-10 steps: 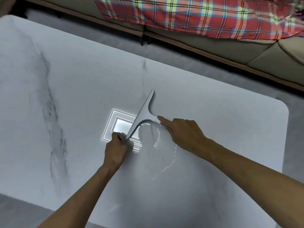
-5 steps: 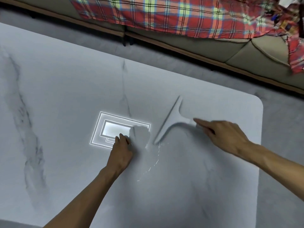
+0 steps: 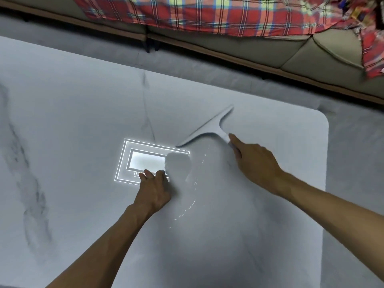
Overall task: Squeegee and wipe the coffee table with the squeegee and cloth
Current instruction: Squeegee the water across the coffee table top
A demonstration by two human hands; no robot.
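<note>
A grey T-shaped squeegee (image 3: 209, 127) lies with its blade on the white marble coffee table (image 3: 62, 121), right of centre. My right hand (image 3: 255, 163) grips its handle, index finger stretched along it. My left hand (image 3: 153, 190) presses down on the table about a hand's width left of the blade's near end, fingers curled. Only a pale bit of cloth (image 3: 163, 173) shows at its fingertips; the rest is hidden under the hand. A thin curved line of water (image 3: 193, 196) glints between my hands.
A bright rectangular reflection of a ceiling light (image 3: 143, 161) sits just beyond my left hand. The table's rounded far right corner (image 3: 324, 121) is close to the squeegee. Beyond grey carpet (image 3: 353, 146) stands a sofa with a red plaid blanket (image 3: 207, 15).
The squeegee has slid to the right with my right hand, away from my left hand, leaving a curved water line. My left hand has stayed by the light reflection.
</note>
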